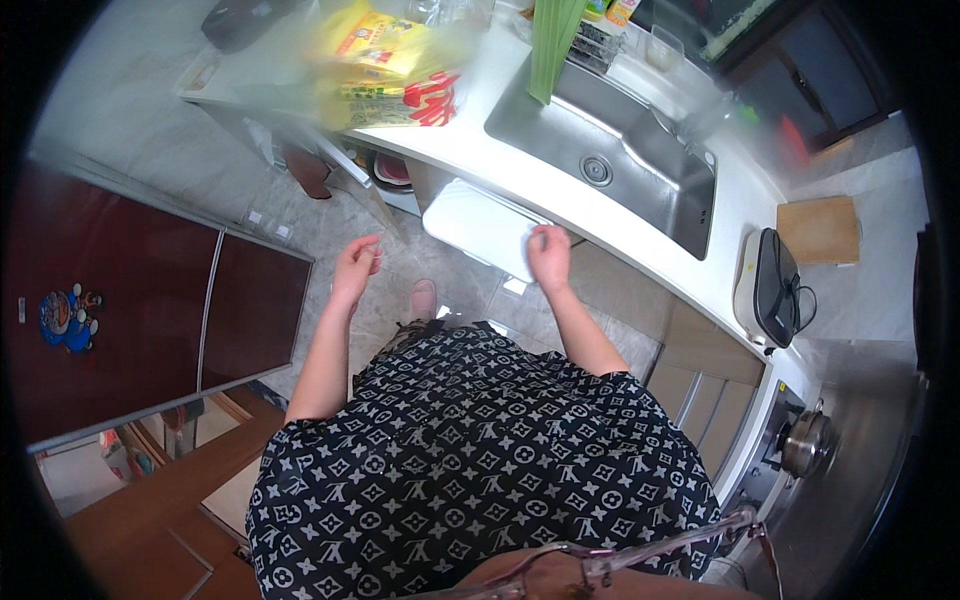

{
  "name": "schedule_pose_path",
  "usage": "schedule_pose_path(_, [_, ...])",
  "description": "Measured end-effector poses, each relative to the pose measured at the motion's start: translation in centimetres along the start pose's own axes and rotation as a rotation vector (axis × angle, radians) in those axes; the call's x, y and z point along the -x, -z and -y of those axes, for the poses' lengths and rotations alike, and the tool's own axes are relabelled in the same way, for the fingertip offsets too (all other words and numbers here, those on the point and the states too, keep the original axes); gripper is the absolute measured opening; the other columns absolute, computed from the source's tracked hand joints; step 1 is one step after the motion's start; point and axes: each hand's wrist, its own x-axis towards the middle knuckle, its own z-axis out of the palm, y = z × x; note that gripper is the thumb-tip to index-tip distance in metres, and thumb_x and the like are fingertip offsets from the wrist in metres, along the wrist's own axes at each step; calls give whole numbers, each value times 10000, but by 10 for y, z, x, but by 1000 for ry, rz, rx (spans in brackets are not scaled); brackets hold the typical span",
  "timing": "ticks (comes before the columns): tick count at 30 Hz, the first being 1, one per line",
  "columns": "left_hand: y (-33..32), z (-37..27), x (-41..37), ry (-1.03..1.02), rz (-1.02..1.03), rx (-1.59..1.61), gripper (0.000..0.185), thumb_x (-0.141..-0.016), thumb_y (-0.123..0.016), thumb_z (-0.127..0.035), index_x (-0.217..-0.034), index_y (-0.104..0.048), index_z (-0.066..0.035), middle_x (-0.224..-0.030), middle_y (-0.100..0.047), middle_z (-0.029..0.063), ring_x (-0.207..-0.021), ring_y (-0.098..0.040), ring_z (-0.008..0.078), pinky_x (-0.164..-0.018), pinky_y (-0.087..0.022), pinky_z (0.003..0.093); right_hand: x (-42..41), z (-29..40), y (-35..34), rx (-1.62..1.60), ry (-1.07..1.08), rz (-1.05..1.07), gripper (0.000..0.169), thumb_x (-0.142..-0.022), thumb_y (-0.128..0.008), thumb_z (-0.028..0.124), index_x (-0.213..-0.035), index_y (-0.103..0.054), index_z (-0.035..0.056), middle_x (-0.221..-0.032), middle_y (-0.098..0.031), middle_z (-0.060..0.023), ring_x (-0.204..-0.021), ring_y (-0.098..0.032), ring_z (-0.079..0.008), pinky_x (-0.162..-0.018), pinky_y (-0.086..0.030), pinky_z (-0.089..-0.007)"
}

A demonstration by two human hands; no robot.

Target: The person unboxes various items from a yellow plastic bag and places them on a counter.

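In front of the counter, below its edge, is a flat white panel with rounded corners [480, 225], perhaps a bin lid. My right hand [549, 256] is at the panel's right end with its fingers curled; whether it grips the rim or only touches it is hidden. My left hand [357, 270] hangs over the floor, left of the panel. Its fingers are loosely bent and apart, with nothing seen in them. Left of the panel, an open cabinet door [367, 202] stands out from the counter, and a reddish basin [393, 169] shows inside.
A steel sink [517, 112] is set into the white countertop [480, 150], with long green leaves [553, 52] across its corner. A yellow plastic bag [394, 75] sits left of it. Rightward are a black-and-white appliance [772, 289], a cutting board [817, 229] and a steel pot [806, 444].
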Motion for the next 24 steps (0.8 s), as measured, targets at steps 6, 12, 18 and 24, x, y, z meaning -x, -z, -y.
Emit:
schedule_pose_path(6, [-3,-13,25,-89,-110,101,187,-922,-502,-126,-1065,-588,-42,-835,-602,21,-706,-559,89,-686,-489,235,-1,-8,-7,363,92,586,397,-818,-561,324,-1126,-591,75,-1354,-423,-127,-1272,-355,-302,-1051,-248,-527])
schedule_pose_path(12, [-33,-46,58,-273,-64,35,138,-897,-549,-140,-954,-610,-29,-714,-547,-19,-642,-499,54,-596,-428,211,-22,9,0,358,-12,697,409,-803,-563,287,-1152,-569,74,-1318,-452,-130,-1225,-400,-315,-1003,-316,-528])
schedule_pose_path(18, [-17,-63,63,-407,-251,-184,280,-898,-579,-223,-704,-501,-36,-605,-372,-75,-578,-327,32,-507,-287,222,-42,27,20,107,210,517,351,-794,-572,213,-1090,-581,25,-1078,-565,-200,-988,-547,-361,-886,-441,-406])
schedule_pose_path(24, [-25,-60,64,-463,-229,-222,318,-892,-589,-222,-653,-463,-55,-577,-332,-85,-555,-283,27,-478,-247,225,5,30,-7,385,391,706,611,-775,-610,351,-1302,-413,113,-1404,-343,-130,-1264,-347,-324,-1019,-323,-486])
